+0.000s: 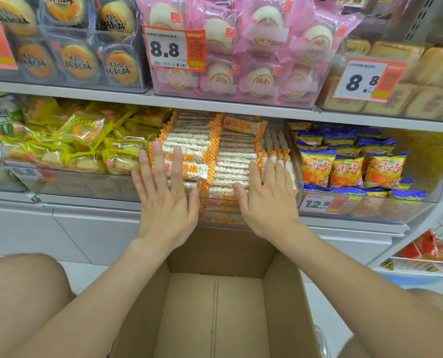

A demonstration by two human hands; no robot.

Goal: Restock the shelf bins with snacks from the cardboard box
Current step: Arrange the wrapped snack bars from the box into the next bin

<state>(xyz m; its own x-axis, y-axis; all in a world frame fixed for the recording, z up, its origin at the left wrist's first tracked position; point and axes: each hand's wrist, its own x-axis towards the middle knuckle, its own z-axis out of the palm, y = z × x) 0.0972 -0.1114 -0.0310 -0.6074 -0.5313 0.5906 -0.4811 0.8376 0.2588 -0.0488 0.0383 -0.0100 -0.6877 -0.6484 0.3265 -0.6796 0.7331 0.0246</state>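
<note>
Pressing flat on the crinkly orange-checked puffed-rice packs, your left hand and right hand lie released, fingers straight, gripping nothing. The packs fill the clear plastic bin up to its curved rim, close under the grey upper shelf edge. Below your wrists stands the cardboard box, its matte brown floor showing.

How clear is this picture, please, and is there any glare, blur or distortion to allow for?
Head view: bright, even light; the left hand and right hand are sharp; the shelf edge bows from the wide-angle lens; the clear bin front hazes the rice-cracker packs behind it.
</note>
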